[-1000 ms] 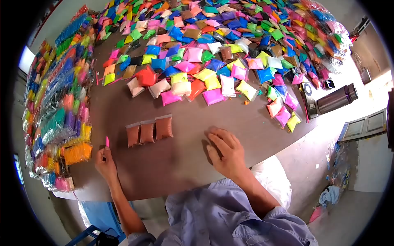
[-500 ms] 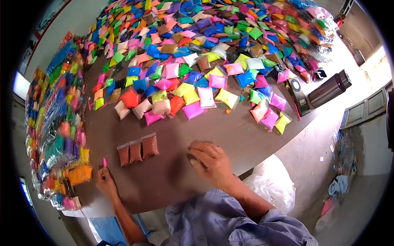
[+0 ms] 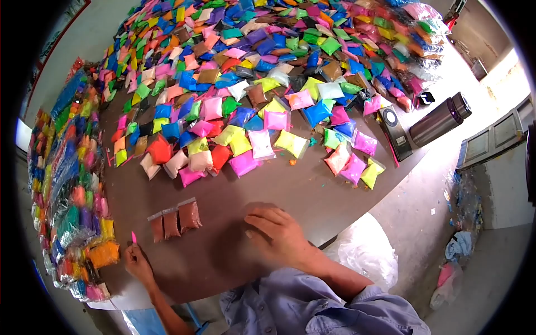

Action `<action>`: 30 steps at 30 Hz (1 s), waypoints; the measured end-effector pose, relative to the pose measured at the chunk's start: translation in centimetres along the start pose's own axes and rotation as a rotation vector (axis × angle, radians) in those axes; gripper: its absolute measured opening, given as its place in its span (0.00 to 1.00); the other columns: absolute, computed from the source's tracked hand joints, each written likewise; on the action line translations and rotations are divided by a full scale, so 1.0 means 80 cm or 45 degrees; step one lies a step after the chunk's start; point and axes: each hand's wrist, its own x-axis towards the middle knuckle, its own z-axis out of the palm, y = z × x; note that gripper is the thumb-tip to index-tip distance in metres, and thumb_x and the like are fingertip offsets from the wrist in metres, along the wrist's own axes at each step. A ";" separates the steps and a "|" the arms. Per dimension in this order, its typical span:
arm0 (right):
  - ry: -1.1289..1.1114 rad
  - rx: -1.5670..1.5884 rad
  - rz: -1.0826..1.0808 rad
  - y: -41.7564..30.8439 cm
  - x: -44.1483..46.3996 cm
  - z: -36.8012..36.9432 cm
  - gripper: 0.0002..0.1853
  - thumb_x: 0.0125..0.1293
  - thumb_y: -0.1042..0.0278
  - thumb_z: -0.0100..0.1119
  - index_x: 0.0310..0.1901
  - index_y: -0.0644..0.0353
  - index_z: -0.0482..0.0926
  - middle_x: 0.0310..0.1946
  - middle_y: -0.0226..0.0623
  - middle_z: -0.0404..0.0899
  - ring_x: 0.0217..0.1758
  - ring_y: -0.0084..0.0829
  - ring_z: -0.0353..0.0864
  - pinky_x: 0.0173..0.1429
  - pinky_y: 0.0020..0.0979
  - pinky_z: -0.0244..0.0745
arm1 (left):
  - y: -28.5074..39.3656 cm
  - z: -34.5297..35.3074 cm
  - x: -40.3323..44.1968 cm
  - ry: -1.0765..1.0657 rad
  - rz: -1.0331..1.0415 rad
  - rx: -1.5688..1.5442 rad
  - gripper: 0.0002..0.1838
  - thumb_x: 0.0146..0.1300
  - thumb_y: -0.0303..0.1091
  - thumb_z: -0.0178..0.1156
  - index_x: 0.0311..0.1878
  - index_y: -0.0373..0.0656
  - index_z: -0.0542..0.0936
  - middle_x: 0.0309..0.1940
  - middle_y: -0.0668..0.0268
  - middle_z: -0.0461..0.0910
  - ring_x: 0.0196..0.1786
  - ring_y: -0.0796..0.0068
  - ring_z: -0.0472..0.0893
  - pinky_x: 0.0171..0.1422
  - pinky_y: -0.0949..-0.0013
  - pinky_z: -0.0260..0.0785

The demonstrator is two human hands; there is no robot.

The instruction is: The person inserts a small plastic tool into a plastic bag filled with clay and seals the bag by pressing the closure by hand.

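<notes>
At the table's near left edge, my left hand (image 3: 138, 263) is closed around a small, pink, pointed object (image 3: 134, 238). Only its tip sticks out above the fingers, so its kind is not clear. My right hand (image 3: 276, 231) is over the near middle of the table with fingers stretched out and nothing visible in it; its thumb side is slightly blurred. Between the two hands lie three brown filled plastic packets (image 3: 173, 222), side by side in a slightly slanted row. Neither hand touches them.
A large heap of colourful small packets (image 3: 262, 42) covers the far table. Bundled packets in clear wrap (image 3: 70, 195) are stacked along the left. A digital scale (image 3: 395, 133) and a metal flask (image 3: 441, 120) stand at the right edge. A white plastic bag (image 3: 365, 251) is below the table's right edge.
The view has shifted, so the table and packets appear lower and further left. Both hands stay in nearly the same place relative to the brown packets.
</notes>
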 end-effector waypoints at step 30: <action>0.040 -1.662 0.071 0.267 0.411 -0.185 0.11 0.68 0.59 0.72 0.49 0.48 0.95 0.55 0.36 0.87 0.68 0.45 0.79 0.71 0.52 0.68 | -0.035 -0.005 -0.013 -0.017 -0.180 -0.042 0.14 0.84 0.39 0.63 0.43 0.37 0.82 0.33 0.71 0.77 0.38 0.80 0.74 0.45 0.71 0.68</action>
